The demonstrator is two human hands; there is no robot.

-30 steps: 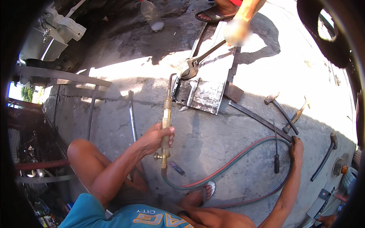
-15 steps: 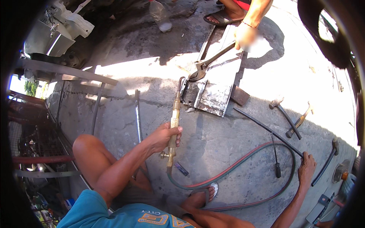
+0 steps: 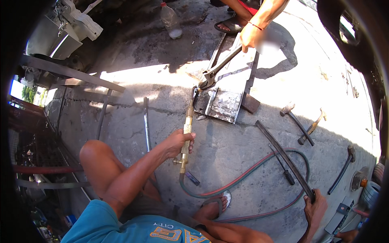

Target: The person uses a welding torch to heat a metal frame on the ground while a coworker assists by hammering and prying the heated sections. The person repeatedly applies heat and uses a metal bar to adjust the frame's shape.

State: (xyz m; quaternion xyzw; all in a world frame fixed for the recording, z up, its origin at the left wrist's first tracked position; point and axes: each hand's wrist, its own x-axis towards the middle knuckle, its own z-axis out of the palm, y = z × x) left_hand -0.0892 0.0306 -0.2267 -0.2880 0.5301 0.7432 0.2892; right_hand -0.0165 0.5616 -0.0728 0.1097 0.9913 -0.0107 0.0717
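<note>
My left hand (image 3: 181,144) is wrapped round a brass gas torch (image 3: 187,128). The torch's bent tip touches or nearly touches the near left corner of a scuffed metal panel (image 3: 223,106) on the ground. Out at the right, my right hand (image 3: 315,207) grips the near end of a long dark metal bar (image 3: 285,158), which slants away toward the panel. A co-worker's hand (image 3: 248,37) holds an adjustable wrench (image 3: 222,64), its jaws at the panel's left edge, close to the torch tip. Whether those jaws clamp the panel I cannot tell.
Red and green hoses (image 3: 239,178) loop from the torch across the concrete. A screwdriver (image 3: 288,176) lies by the bar. Two hammers (image 3: 298,121) (image 3: 314,128) and another (image 3: 343,168) lie at right. A plastic bottle (image 3: 171,22) stands far off; a metal rail (image 3: 73,73) crosses at left.
My right hand has come nearer to me and slightly left, lifting and turning the bar. The co-worker's hand and wrench have shifted a little left. My left hand holds almost the same place.
</note>
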